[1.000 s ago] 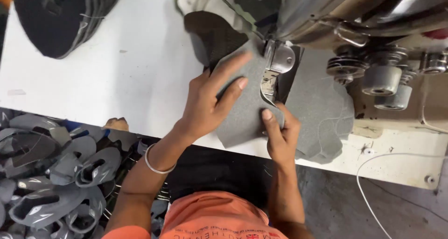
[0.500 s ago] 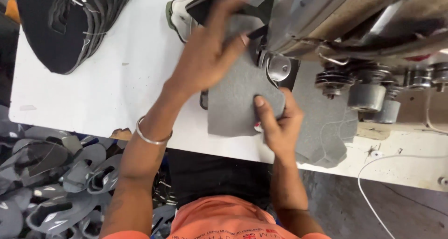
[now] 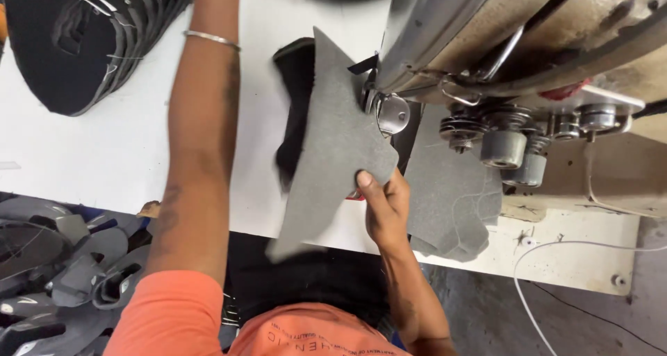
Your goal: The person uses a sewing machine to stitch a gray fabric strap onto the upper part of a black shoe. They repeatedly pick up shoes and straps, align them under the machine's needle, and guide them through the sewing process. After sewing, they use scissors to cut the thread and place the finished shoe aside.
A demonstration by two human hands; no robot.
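Observation:
My right hand (image 3: 384, 204) pinches the lower right edge of a grey felt-like fabric piece (image 3: 326, 144), which is tilted up off the white table (image 3: 104, 144). The piece's upper edge sits against the round presser foot (image 3: 391, 113) of the sewing machine (image 3: 528, 36). A black piece (image 3: 293, 99) lies under the grey one. My left forearm (image 3: 205, 120), with a thin metal bangle, reaches far across the table. Its hand is past the top edge of the view.
A stack of black cut pieces (image 3: 76, 36) lies at the table's far left. More grey fabric (image 3: 451, 189) hangs over the front edge under the machine's tension discs (image 3: 504, 147). Grey shoe parts (image 3: 55, 272) fill a bin at lower left. A white cable (image 3: 556, 259) trails right.
My left hand left the grey piece and reached away beyond the top of the view. My right hand shifted its grip and the grey piece lifted and turned by the presser foot.

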